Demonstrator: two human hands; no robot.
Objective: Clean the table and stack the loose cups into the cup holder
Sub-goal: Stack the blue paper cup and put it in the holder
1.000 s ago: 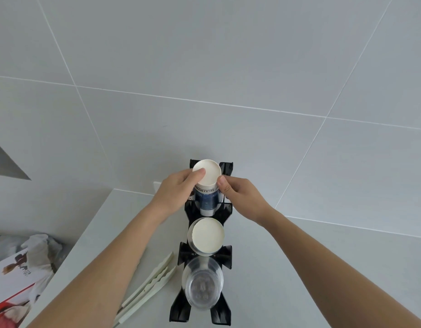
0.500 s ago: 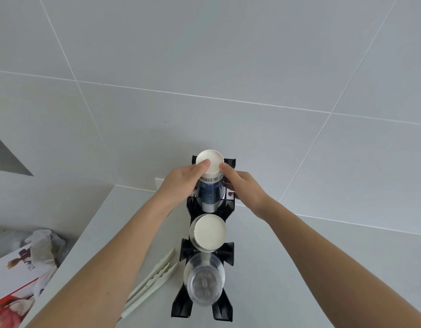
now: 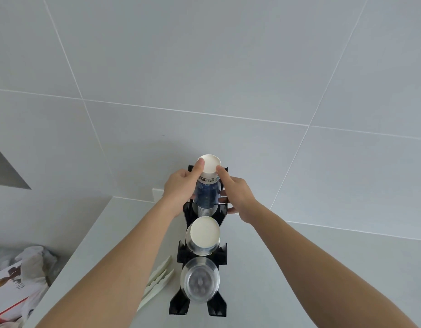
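A black cup holder (image 3: 217, 305) stands on the pale table (image 3: 299, 268) with three slots in a row. The far slot holds a tall stack of blue-printed paper cups (image 3: 206, 195), bottoms up, with a white base on top. My left hand (image 3: 181, 188) and my right hand (image 3: 236, 192) grip this stack from either side, fingertips near its top. The middle slot carries a stack of white paper cups (image 3: 202, 234). In the near slot sits a stack of clear plastic cups (image 3: 200, 281).
White plastic tongs (image 3: 158, 284) lie left of the holder. A crumpled white bag and a printed box (image 3: 17, 280) sit beyond the table's left edge. A tiled wall rises right behind the holder, with a white outlet (image 3: 157, 194) low on it.
Both hands have slid up the far stack, and the stack's top now stands higher above the holder. My view has tilted slightly, so the holder sits lower in frame.
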